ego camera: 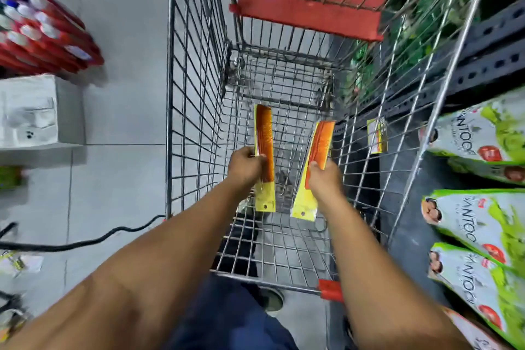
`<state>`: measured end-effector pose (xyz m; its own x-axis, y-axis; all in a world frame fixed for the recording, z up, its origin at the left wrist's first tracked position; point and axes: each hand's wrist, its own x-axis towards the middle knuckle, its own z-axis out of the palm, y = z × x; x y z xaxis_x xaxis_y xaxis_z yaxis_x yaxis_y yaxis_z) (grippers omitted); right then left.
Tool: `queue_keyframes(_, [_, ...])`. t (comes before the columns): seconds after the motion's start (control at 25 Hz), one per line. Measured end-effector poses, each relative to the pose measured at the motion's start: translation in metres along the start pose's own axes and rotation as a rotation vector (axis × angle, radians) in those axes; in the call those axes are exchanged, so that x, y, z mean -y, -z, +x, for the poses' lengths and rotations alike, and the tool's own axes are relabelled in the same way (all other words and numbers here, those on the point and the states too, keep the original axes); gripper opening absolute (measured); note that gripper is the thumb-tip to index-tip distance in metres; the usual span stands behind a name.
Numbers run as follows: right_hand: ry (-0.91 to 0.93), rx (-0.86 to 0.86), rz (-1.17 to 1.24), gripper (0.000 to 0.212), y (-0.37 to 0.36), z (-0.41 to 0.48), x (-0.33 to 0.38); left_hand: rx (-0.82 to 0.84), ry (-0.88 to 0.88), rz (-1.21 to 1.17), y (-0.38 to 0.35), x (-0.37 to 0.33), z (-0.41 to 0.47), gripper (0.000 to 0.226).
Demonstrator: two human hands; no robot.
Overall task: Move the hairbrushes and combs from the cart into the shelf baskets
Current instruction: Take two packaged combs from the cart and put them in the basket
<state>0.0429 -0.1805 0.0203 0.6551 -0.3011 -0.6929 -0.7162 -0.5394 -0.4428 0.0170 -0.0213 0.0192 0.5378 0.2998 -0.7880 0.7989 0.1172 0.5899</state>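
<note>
Combs, one per hand, sit inside the cart (199,71): left hand (245,169) pinches the left comb (264,133), right hand (325,179) pinches the right comb (320,145). Lift both clear of the wire walls before turning shelfward.

1 head view, steeply downward, close above the wire cart (199,94).

Location: retail shop aisle. Indicators: wire shopping cart (199,71) at center frame, stacked packaged goods (480,133) at right, red product boxes (48,37) upper left.
</note>
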Motion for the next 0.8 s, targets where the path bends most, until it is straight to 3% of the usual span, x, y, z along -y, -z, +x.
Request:
queue_keyframes(0.32, [0.173, -0.057, 0.207, 0.034, 0.065, -0.089, 0.02, 0.11, -0.231, -0.068, 0.026, -0.045, -0.099, 0.012])
queue_keyframes(0.4, [0.253, -0.075, 0.337, 0.017, 0.087, -0.118, 0.024, 0.146, -0.293, -0.086, 0.028, -0.057, -0.124, 0.012])
queue_keyframes(0.48, [0.319, -0.099, 0.446, 0.015, 0.109, -0.145, 0.025, 0.178, -0.342, -0.12, 0.028, -0.068, -0.146, 0.019])
queue_keyframes(0.8, [0.458, -0.205, 0.715, 0.018, 0.199, -0.249, -0.019, 0.41, -0.531, -0.069, -0.007, -0.091, -0.257, 0.013])
